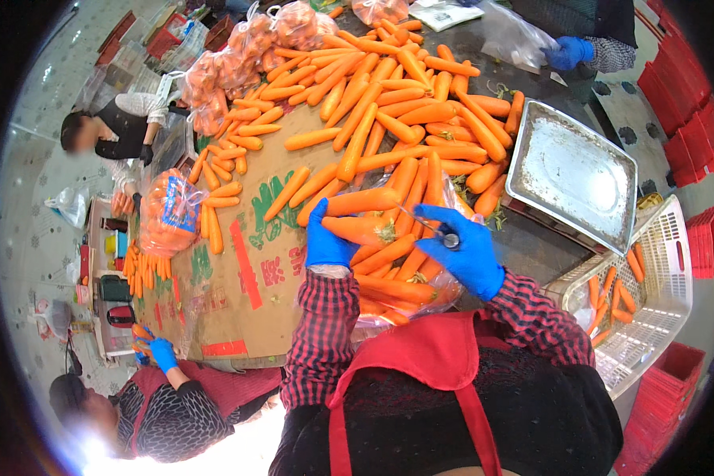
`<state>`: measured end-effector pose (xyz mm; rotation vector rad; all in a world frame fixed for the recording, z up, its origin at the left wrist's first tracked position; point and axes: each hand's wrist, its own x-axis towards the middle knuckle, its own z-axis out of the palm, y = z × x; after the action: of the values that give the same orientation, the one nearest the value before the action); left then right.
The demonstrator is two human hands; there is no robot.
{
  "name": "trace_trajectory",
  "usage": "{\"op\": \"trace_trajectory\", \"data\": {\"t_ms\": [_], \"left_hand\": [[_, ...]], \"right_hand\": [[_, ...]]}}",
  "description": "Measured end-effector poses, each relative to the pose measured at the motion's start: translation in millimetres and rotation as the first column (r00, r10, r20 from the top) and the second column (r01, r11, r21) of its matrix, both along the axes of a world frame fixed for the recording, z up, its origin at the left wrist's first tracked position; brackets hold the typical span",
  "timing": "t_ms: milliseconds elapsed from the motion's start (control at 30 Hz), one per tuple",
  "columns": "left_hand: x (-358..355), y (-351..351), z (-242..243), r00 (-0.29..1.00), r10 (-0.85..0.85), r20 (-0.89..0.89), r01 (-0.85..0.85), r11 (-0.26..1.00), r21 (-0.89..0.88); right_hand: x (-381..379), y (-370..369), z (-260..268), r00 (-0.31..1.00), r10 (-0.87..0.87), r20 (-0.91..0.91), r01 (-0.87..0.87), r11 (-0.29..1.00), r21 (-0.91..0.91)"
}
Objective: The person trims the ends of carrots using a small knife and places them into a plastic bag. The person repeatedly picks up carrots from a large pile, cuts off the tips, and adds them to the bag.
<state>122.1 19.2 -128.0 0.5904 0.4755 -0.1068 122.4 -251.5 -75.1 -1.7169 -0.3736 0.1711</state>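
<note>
My left hand (328, 238), in a blue glove, holds carrots (360, 202) by their left ends, over an opened clear plastic bag (452, 291) full of carrots in front of me. My right hand (467, 247), also blue-gloved, is closed around a small knife (419, 218) with a thin blade. The blade points up and left, close to the tips of the held carrots. A large heap of loose carrots (357, 101) lies beyond my hands on the cardboard-covered table (232, 297).
Right of the heap is a metal weighing tray (571, 172), beside a white plastic crate (654, 333) with several carrots. Filled carrot bags (169, 214) stand at the left and far side. Co-workers are at the left, and a co-worker's gloved hand (568, 53) holds a plastic bag at top right.
</note>
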Motion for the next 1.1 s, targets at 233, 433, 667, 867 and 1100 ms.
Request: {"op": "trace_trajectory", "data": {"t_ms": [233, 433, 667, 867, 1100], "left_hand": [[94, -28, 60, 0.995, 0.007, 0.101, 0.004, 0.994, -0.109], [23, -48, 59, 0.987, -0.123, 0.106, 0.086, 0.949, 0.302], [-40, -80, 87, 0.907, -0.421, 0.009, -0.297, -0.624, 0.723], [-56, -67, 70, 0.885, -0.461, 0.065, -0.325, -0.514, 0.794], [-72, -72, 73, 0.882, -0.425, 0.203, -0.394, -0.430, 0.812]], "right_hand": [[69, 48, 29, 0.994, -0.103, 0.022, 0.096, 0.973, 0.209], [49, 30, -2, 0.983, -0.012, -0.181, 0.081, 0.921, 0.380], [18, 9, -26, 0.865, 0.070, -0.497, 0.131, 0.924, 0.359], [7, 15, -15, 0.959, 0.115, -0.260, -0.026, 0.946, 0.323], [-13, -1, 0, 0.863, 0.170, 0.475, 0.090, 0.875, -0.476]]}}
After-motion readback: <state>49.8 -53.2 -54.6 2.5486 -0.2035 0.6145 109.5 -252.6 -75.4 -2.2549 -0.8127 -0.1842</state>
